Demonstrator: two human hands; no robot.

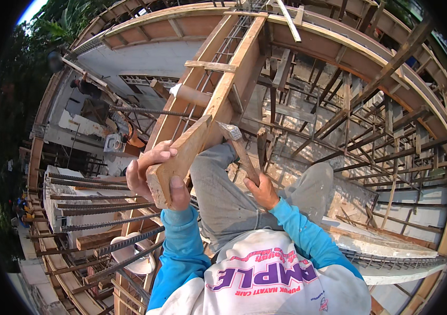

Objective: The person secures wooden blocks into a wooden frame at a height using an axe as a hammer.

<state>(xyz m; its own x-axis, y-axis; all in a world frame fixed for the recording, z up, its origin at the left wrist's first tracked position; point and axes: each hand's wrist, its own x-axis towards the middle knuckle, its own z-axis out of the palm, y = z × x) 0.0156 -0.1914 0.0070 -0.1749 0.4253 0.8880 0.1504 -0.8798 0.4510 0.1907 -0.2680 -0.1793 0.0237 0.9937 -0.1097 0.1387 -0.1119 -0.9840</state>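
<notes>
My left hand [140, 173] is closed round the near end of a short wooden board [185, 148], thumb on one side and fingers on the other. The board tilts up and away, its far end by the edge of a long timber beam form [242, 60]. My right hand [263, 193] grips a hammer [244, 156] low on its wooden handle. The hammer's worn metal head is up, beside the board's far end, and looks slightly apart from it. My legs in grey trousers [223, 189] are bent beneath both hands.
Steel bars [223, 52] run inside the form, with a wooden crosspiece [210, 66] and a pipe [192, 95] across it. Ribbed rebar [102, 228] juts out at lower left. Timber props [339, 115] stand far below on the right. Another person [88, 86] is lower down at left.
</notes>
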